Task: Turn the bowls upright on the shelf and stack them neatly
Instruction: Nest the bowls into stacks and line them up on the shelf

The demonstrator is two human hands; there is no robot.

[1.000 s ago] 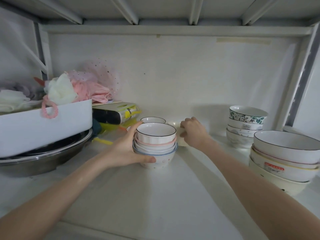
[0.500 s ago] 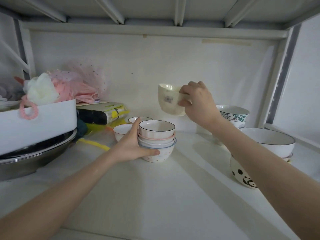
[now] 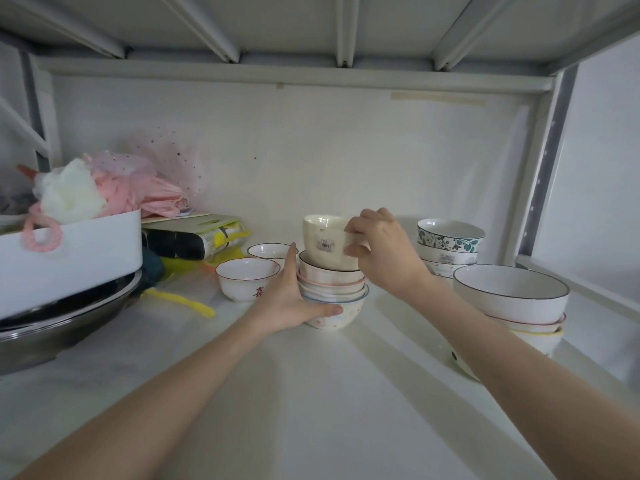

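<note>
A stack of several small bowls stands upright mid-shelf. My left hand wraps around its left side, thumb under the lowest bowl. My right hand grips a cream bowl with a label by its right rim; the bowl is upright and rests in the top bowl of the stack. Left of the stack stand two small white bowls, one with red characters and one behind it. Three patterned bowls are stacked at the back right. A pile of large bowls sits at the right.
A white bin with pink and white fabric rests on a steel basin at the left. A boxed pack and a yellow strip lie beside it. Shelf beams run close overhead and a metal upright stands at the right.
My right hand took the cream bowl from behind the stack, lifted it high, then lowered it upright onto the top of the stack. My left hand kept hold of the stack.
</note>
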